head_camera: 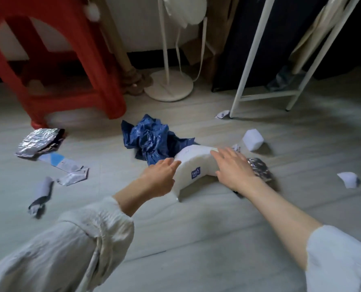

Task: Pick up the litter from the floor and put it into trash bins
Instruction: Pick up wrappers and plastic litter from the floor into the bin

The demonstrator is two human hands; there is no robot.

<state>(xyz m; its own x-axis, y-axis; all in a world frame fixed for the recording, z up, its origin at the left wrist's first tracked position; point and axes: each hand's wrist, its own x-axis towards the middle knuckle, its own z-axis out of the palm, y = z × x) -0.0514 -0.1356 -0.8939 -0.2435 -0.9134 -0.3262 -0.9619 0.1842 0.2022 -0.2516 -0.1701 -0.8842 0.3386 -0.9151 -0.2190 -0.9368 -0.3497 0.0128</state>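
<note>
Two hands reach over pale wood-grain floor [196, 228] strewn with litter. A glossy red plastic stool [55, 60] stands far left; a white round-based stand [168, 85] and a white tubular rack [266, 60] stand behind. Centre lies a bent white pack [193, 165] with a blue label, arched off the floor. The left hand [158, 180], fingers extended, touches its left edge; the right hand [232, 167] rests flat and spread on its right side. Neither is closed around it. A crumpled blue plastic bag [152, 140] lies just behind. Creased silver foil [38, 142] lies left, more foil [259, 169] under the right hand. White paper scraps [348, 179] lie right.
</note>
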